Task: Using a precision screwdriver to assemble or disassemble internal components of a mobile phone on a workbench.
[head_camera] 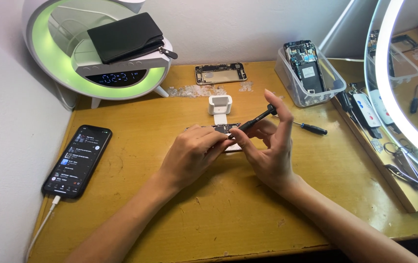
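Observation:
My left hand (192, 153) rests on a small opened phone (224, 128) lying in the middle of the wooden desk (228, 214), fingers pressing its near edge. My right hand (267, 146) grips a thin black screwdriver (257, 118), tip angled down onto the phone's exposed board. Most of the phone is hidden under my fingers. A small white box (219, 103) sits just behind it.
A black smartphone (77, 160) on a white cable lies at the left. A white lamp-clock (97, 53) with a black wallet (126, 36) stands back left. A bare phone frame (219, 74), a clear bin of phone parts (308, 73), a second screwdriver (308, 128) and a tool tray (389, 146) are behind and right.

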